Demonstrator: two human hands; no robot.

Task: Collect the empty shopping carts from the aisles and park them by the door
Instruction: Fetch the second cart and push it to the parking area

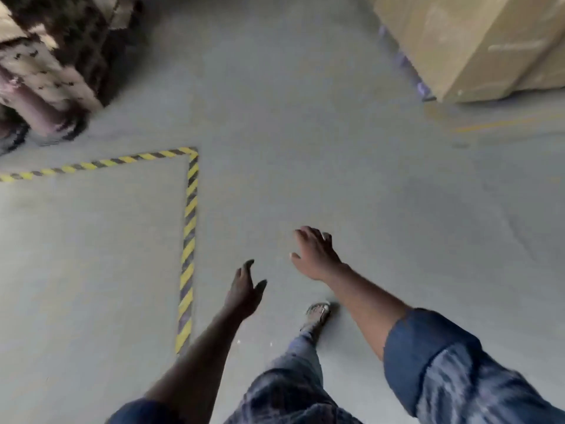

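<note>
left hand [244, 290], right hand [316, 255], both empty, above floor [305, 163]

Left hand [244, 293] out front, lower and in shadow, fingers straight-ish, thumb splayed out. Right hand [316, 255] a bit further ahead, palm down, fingers loosely spread. Both empty, hanging over the grey floor [305, 148], near each other but not touching. Kinda motion-blurred, so no finer detail on the fingertips.
</note>
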